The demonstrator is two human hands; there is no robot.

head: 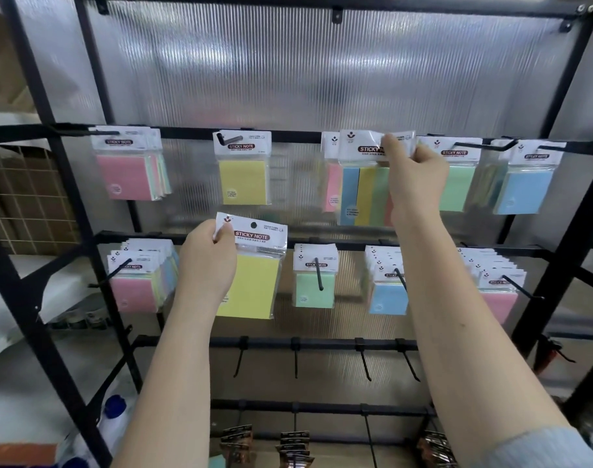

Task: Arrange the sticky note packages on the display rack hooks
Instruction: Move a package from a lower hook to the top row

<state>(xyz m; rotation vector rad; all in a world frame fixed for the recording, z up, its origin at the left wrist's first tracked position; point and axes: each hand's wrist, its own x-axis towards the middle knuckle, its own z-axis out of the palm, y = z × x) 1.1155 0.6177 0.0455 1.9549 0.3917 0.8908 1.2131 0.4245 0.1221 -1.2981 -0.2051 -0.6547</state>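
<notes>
Soft, even daylight comes through the ribbed translucent panel (288, 69) behind the rack; it glows brightest near the top, with pale vertical streaks of glare across the ridges. The black rack frame (35, 96) bows outward toward the edges of my view, the wide-angle lens bending its uprights. My forearms throw no hard shadows. The multicolour package (366, 184) pinched in my right hand (413, 177) is smeared with motion blur, its plastic top catching a white sheen. Lettering on the yellow package (251, 265) in my left hand (207, 261) reads sharply. The lower corners are darker and soft.
</notes>
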